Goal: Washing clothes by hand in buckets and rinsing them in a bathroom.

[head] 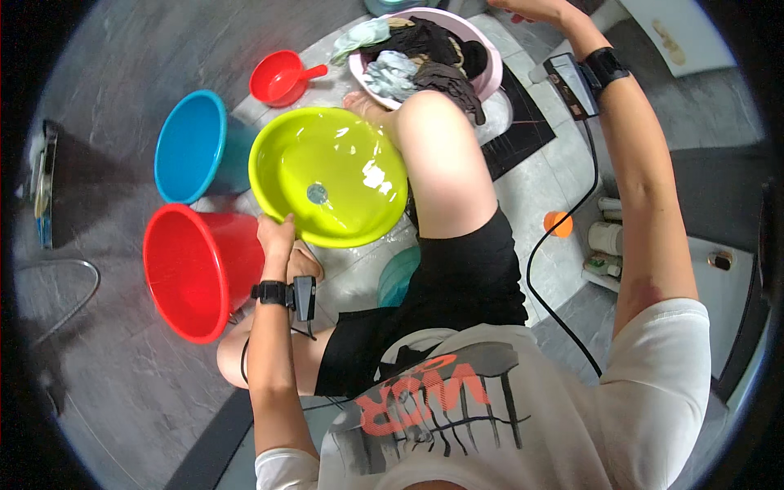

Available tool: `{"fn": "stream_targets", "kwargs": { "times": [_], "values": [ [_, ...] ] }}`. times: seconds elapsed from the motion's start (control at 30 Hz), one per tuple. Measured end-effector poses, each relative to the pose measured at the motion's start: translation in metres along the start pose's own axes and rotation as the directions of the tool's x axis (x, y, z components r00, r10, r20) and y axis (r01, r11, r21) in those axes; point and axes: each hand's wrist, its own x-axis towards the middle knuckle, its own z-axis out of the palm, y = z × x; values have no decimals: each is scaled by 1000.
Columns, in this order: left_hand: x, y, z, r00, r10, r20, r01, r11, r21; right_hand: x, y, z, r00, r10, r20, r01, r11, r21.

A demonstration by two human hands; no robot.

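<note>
My left hand [277, 236] grips the near left rim of a lime-green plastic basin [331, 177], with the thumb over the edge. Shiny reflections and a small round bluish spot show inside the basin, which stands between my legs, tilted slightly. My right hand [531, 8] is raised at the top edge of the view, partly cut off, right of a pink basin [490, 79] heaped with dark and pale clothes [429, 58]. Whether it holds anything is not visible. Black straps with small devices sit on both wrists.
A blue bucket [191, 147] and a red bucket [187, 272] lie tilted on the left. A red dipper [278, 79] is above the green basin. A black cable [539, 245] hangs at the right, near an orange cup [558, 224] and bottles on a low shelf. A teal stool or basin [397, 275] shows beneath me.
</note>
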Motion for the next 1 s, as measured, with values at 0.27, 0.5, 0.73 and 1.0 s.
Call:
{"fn": "stream_targets", "kwargs": {
  "times": [0.27,0.5,0.73,1.0],
  "values": [
    [-2,6,5,998,-37,56,41,996,-83,4,29,17,996,72,50,-76,994,81],
    [-4,24,6,999,-16,30,20,991,-134,-4,40,18,990,129,53,-133,986,102],
    [8,38,1,997,-2,72,38,860,-509,-25,39,13,995,100,27,-102,985,136],
    [41,94,-9,981,192,24,-166,899,-406,-28,67,11,989,145,33,-149,976,158]
  ]
}}
